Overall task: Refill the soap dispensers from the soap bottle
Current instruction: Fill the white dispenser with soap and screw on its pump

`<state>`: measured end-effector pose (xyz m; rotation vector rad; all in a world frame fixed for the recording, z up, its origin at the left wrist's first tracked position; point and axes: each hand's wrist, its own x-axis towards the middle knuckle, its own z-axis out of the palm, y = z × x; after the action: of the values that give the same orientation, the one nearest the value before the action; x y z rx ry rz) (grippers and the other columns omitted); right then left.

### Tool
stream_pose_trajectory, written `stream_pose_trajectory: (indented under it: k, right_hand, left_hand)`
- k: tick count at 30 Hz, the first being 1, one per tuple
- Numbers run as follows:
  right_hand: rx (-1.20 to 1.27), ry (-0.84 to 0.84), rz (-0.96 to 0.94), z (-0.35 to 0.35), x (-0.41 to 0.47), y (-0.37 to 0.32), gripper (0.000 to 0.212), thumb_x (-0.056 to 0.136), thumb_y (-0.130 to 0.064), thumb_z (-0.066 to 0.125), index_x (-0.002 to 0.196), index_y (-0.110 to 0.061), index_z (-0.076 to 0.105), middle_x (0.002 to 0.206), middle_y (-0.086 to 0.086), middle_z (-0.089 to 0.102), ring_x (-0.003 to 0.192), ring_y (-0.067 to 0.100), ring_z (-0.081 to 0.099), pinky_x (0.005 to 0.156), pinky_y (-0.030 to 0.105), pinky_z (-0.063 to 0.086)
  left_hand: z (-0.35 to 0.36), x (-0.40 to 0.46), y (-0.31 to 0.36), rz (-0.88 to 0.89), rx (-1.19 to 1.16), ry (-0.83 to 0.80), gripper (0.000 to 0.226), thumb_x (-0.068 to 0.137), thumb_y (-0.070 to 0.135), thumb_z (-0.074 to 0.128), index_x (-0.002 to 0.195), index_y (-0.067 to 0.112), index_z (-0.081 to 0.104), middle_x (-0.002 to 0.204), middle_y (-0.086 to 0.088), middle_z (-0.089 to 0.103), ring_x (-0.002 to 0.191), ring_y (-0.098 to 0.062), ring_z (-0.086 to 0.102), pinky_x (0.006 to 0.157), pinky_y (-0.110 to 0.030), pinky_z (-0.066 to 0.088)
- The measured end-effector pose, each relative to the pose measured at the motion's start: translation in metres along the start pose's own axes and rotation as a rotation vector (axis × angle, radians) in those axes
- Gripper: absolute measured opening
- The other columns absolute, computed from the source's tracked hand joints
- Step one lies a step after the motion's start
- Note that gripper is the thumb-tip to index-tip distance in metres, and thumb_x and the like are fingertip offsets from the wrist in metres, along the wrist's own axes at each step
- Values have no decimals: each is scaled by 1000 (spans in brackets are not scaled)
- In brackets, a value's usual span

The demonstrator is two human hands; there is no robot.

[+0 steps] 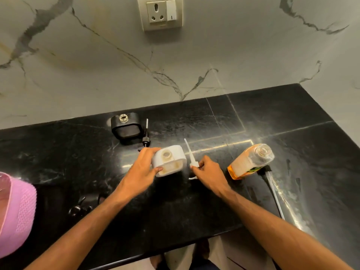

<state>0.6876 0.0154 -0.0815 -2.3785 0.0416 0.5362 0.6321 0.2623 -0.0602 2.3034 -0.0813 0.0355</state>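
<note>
A white soap dispenser (171, 159) stands uncapped on the black counter (253, 117); my left hand (142, 170) grips its left side. Just to its right lies its white pump (191, 158) with the tube pointing away, and my right hand (209, 173) is closed on the pump head. Behind, a black dispenser (126, 126) stands open-necked, its black pump (146, 136) lying beside it. The clear soap bottle (251, 160), with orange liquid low in it, stands uncapped at the right.
A pink basket (15, 213) sits at the left edge. A dark tap-like fixture (79, 209) is near the front left. A dark cap and tube (270, 184) lie by the soap bottle. A wall socket (161, 13) is on the marble backsplash.
</note>
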Motion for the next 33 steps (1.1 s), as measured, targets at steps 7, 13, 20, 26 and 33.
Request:
stream_pose_trajectory:
  k: [7,13,20,26,33]
  right_hand:
    - [-58,-41,12,11,-36,25,33,89,-50,65,86,-21,51,82,-5,66,72,11,62,57,29,42]
    - [-77,-73,21,21,-44,33,32,91,-50,65,86,-23,49,82,-7,65,71,7,60,54,26,39]
    - [-67,-76,37,20,-39,38,32,91,-48,65,86,-21,49,84,-5,64,72,8,60,55,28,40]
    - [-44,-95,28,19,-40,38,32,89,-48,69,88,-22,49,87,-5,64,75,7,61,55,24,39]
    - [0,-11,2,8,-50,42,35,87,-57,69,95,-26,53,84,-6,63,74,6,61,62,27,47]
  left_hand:
    - [31,-60,14,-103,-26,36,54,89,14,74,135,22,47,127,10,47,115,5,44,99,-25,47]
    - [42,-72,19,-156,-44,94,55,89,19,74,135,24,45,122,12,44,113,7,47,90,-24,53]
    - [44,-66,14,-130,3,46,57,89,9,73,138,17,46,131,4,45,115,7,41,95,3,32]
    - [45,-66,11,-128,-10,50,62,90,15,72,143,23,41,132,12,41,120,13,39,100,-17,45]
    - [36,-64,22,-51,-19,96,78,83,30,80,147,26,37,140,18,38,128,9,39,100,-13,37]
